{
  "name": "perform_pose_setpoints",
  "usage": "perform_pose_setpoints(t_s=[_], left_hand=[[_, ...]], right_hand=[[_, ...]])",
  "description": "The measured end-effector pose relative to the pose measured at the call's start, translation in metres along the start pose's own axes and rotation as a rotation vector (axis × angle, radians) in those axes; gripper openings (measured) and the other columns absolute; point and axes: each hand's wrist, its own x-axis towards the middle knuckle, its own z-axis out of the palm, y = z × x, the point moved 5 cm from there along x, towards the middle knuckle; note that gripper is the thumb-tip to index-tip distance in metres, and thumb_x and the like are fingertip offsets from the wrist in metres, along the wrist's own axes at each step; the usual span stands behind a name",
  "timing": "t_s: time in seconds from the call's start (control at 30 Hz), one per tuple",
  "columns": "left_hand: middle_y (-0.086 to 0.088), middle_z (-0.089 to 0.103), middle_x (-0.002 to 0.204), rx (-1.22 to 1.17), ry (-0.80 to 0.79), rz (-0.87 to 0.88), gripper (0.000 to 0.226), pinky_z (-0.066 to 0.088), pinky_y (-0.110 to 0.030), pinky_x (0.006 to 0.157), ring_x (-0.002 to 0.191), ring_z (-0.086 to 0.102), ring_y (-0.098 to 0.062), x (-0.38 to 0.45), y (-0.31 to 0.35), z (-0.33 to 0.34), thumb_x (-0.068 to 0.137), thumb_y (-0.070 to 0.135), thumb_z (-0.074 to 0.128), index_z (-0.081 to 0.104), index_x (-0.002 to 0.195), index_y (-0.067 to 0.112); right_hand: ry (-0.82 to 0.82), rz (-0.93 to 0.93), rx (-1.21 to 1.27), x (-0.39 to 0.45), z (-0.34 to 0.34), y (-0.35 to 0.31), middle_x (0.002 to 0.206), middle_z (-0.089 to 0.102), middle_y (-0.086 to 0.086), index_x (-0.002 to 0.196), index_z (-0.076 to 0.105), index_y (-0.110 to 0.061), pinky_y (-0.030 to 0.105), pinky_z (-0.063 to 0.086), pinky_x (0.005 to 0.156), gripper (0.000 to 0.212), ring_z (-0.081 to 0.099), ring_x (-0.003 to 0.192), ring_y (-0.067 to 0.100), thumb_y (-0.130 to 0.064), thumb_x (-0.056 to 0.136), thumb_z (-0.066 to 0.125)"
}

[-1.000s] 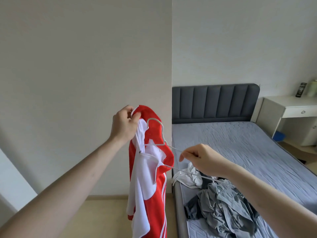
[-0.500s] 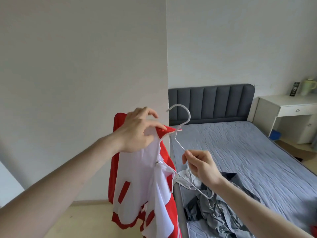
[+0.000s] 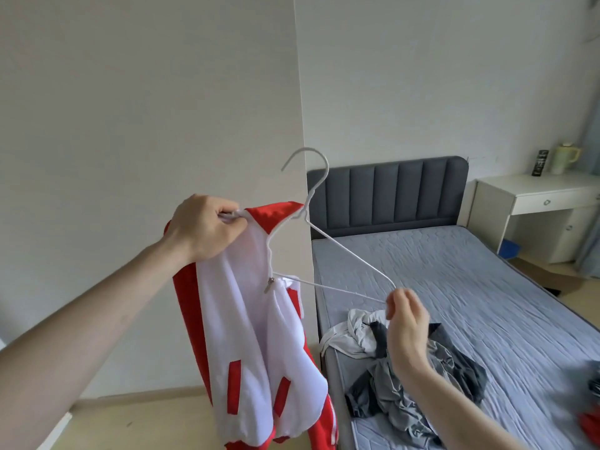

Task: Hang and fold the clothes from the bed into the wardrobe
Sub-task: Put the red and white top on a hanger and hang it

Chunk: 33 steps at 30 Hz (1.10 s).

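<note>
A red jacket with a white lining (image 3: 246,326) hangs inside out in front of me, zip pull dangling. My left hand (image 3: 204,228) grips its collar at the top left. A white wire hanger (image 3: 311,219) is partly inside the jacket: its left arm sits under the collar, its hook points up. My right hand (image 3: 404,316) pinches the hanger's bare right corner, out over the bed (image 3: 470,287). Grey and white clothes (image 3: 402,381) lie in a heap at the bed's near left edge.
A white wall corner (image 3: 300,108) stands right behind the jacket. The bed has a dark grey headboard (image 3: 389,193). A white desk (image 3: 535,196) with a pale jug and a remote stands at the right. Red and dark cloth (image 3: 592,414) shows at the frame's right edge.
The jacket has been turned and spread open on the hanger. The hanger's hook rose above the collar, and my right hand slid out along the wire to its right corner.
</note>
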Motion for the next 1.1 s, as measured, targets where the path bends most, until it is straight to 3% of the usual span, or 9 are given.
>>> perform_pose_setpoints(t_s=[0.2, 0.3, 0.37, 0.43, 0.53, 0.63, 0.8, 0.93, 1.1], left_hand=[[-0.005, 0.032, 0.059, 0.007, 0.062, 0.044, 0.028, 0.026, -0.030, 0.049, 0.056, 0.025, -0.019, 0.012, 0.017, -0.015, 0.073, 0.033, 0.052, 0.030, 0.067, 0.017], [-0.002, 0.026, 0.056, -0.014, 0.064, 0.060, 0.030, 0.024, -0.031, 0.049, 0.056, 0.023, -0.017, 0.012, 0.020, -0.021, 0.073, 0.031, 0.053, 0.029, 0.067, 0.015], [-0.002, 0.026, 0.055, -0.014, 0.060, 0.076, 0.030, 0.025, -0.031, 0.049, 0.055, 0.023, -0.017, 0.010, 0.022, -0.024, 0.073, 0.032, 0.053, 0.029, 0.067, 0.015], [-0.002, 0.028, 0.056, -0.007, 0.064, 0.088, 0.030, 0.025, -0.031, 0.049, 0.056, 0.024, -0.018, 0.008, 0.022, -0.028, 0.074, 0.032, 0.053, 0.029, 0.067, 0.016], [-0.002, 0.027, 0.056, -0.010, 0.068, 0.079, 0.031, 0.025, -0.031, 0.050, 0.056, 0.024, -0.017, 0.004, 0.017, -0.035, 0.075, 0.031, 0.054, 0.028, 0.067, 0.015], [-0.003, 0.026, 0.056, 0.005, 0.085, 0.052, 0.033, 0.025, -0.032, 0.050, 0.056, 0.023, -0.017, -0.002, 0.002, -0.045, 0.075, 0.030, 0.054, 0.026, 0.068, 0.013], [-0.004, 0.038, 0.056, 0.136, 0.059, -0.015, 0.037, 0.031, -0.030, 0.051, 0.055, 0.035, -0.023, -0.020, -0.041, -0.052, 0.079, 0.043, 0.052, 0.037, 0.063, 0.013], [0.000, 0.048, 0.057, 0.226, 0.084, 0.012, 0.047, 0.035, -0.029, 0.052, 0.055, 0.046, -0.018, -0.035, -0.060, -0.041, 0.087, 0.055, 0.049, 0.039, 0.068, 0.014], [0.005, 0.048, 0.060, 0.266, 0.114, 0.094, 0.045, 0.035, -0.030, 0.052, 0.056, 0.045, -0.023, -0.039, -0.065, -0.030, 0.095, 0.055, 0.045, 0.033, 0.067, 0.021]], right_hand=[[-0.346, 0.421, -0.159, -0.005, 0.077, 0.039, 0.092, 0.080, -0.006, 0.091, 0.079, -0.018, 0.032, 0.046, 0.077, 0.038, 0.064, 0.084, 0.017, -0.048, 0.099, 0.059], [-0.499, 0.589, -0.180, 0.002, 0.113, 0.031, 0.098, 0.079, -0.008, 0.103, 0.077, -0.019, 0.035, 0.044, 0.082, 0.072, 0.065, 0.093, 0.019, -0.083, 0.084, 0.052], [-0.646, 0.743, -0.227, 0.002, 0.129, 0.029, 0.092, 0.076, -0.005, 0.098, 0.074, -0.014, 0.034, 0.039, 0.074, 0.088, 0.062, 0.083, 0.019, -0.094, 0.073, 0.049], [-0.841, 0.852, -0.285, -0.009, 0.140, 0.028, 0.077, 0.065, -0.004, 0.079, 0.062, -0.019, 0.031, 0.031, 0.063, 0.065, 0.055, 0.069, 0.018, -0.083, 0.074, 0.053], [-1.027, 0.819, -0.271, -0.023, 0.155, 0.034, 0.077, 0.055, -0.006, 0.077, 0.055, -0.026, 0.023, 0.035, 0.062, 0.017, 0.050, 0.068, 0.012, -0.037, 0.088, 0.052], [-0.900, 0.757, -0.120, -0.018, 0.154, 0.039, 0.072, 0.063, -0.003, 0.082, 0.063, -0.018, 0.018, 0.040, 0.053, 0.022, 0.052, 0.061, 0.009, -0.007, 0.095, 0.049], [-0.467, 0.535, 0.215, 0.022, 0.106, 0.018, 0.076, 0.075, 0.011, 0.093, 0.074, 0.002, 0.016, 0.052, 0.048, 0.009, 0.069, 0.054, 0.012, 0.009, 0.090, 0.069], [-0.404, 0.352, 0.231, 0.038, 0.079, -0.003, 0.085, 0.078, 0.020, 0.088, 0.077, 0.000, 0.020, 0.059, 0.061, 0.020, 0.078, 0.073, 0.025, 0.018, 0.084, 0.069], [-0.413, 0.384, 0.305, 0.055, 0.063, -0.013, 0.092, 0.079, 0.008, 0.110, 0.075, -0.010, 0.017, 0.058, 0.062, 0.029, 0.075, 0.077, 0.013, 0.008, 0.087, 0.073]])
